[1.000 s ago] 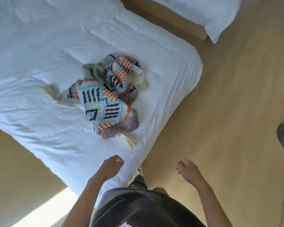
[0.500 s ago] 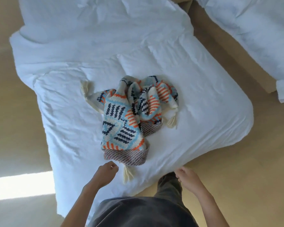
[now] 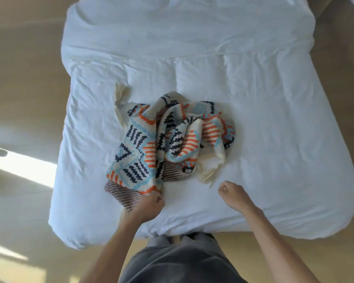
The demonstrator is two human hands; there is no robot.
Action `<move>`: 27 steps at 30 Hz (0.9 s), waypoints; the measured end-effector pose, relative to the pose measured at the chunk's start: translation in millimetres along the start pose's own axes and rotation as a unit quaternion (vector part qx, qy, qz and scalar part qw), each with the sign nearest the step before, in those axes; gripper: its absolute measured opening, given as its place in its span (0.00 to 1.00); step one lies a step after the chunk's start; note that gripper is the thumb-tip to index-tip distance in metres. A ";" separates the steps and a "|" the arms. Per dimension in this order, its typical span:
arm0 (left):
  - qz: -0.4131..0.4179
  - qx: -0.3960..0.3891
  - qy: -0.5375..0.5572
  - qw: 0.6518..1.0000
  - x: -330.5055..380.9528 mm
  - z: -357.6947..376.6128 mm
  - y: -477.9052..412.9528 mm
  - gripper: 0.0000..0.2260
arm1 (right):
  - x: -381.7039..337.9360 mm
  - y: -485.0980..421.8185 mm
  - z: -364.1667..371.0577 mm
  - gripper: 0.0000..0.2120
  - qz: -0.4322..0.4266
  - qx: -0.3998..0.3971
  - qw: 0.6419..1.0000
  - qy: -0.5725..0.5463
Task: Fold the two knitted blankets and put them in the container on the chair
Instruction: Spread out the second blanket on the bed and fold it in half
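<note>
Crumpled knitted blanket (image 3: 151, 144), cream with orange, light-blue and navy geometric pattern, lies heaped on the near half of the white-sheeted bed (image 3: 253, 94). Left hand (image 3: 149, 205), fingers curled, grips its near brown-backed corner. Right hand (image 3: 233, 196) hovers just beside a tassel, fist curled, holding nothing.

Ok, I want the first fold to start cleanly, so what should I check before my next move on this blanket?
1. Left hand grips the knitted blanket at its near corner: ok.
2. Right hand free, holding nothing: ok.
3. Blanket lying flat: not ok, crumpled.
4. Bed has bare space for spreading: ok.
5. Second blanket and container in sight: cannot tell, out of view.
</note>
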State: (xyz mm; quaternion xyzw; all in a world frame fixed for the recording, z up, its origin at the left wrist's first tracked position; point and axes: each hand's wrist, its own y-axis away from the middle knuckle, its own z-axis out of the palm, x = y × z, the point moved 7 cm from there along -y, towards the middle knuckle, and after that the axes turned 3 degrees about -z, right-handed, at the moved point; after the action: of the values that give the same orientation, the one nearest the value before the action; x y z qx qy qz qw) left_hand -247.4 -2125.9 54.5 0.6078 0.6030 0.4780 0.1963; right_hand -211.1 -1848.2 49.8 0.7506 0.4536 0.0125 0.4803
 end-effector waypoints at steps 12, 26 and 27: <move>0.027 0.073 -0.001 0.997 65.8 22.3 -114.9 0.14 | -17.4 -110.8 -26.9 0.20 -0.127 0.069 0.958 0.246; -0.017 0.211 -0.147 0.966 73.2 44.5 -187.9 0.26 | -2.0 -198.6 -17.8 0.29 -0.154 0.151 0.920 0.326; -0.022 0.215 -0.157 0.964 74.2 44.0 -191.3 0.26 | -2.7 -202.7 -19.8 0.26 -0.157 0.159 0.916 0.333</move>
State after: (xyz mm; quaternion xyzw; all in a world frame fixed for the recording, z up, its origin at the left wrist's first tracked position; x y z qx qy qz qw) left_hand -329.4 -2005.3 -96.4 0.6897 0.6663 0.2317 0.1633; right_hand -357.3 -1810.2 -86.8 0.6885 0.6953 0.1139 0.1719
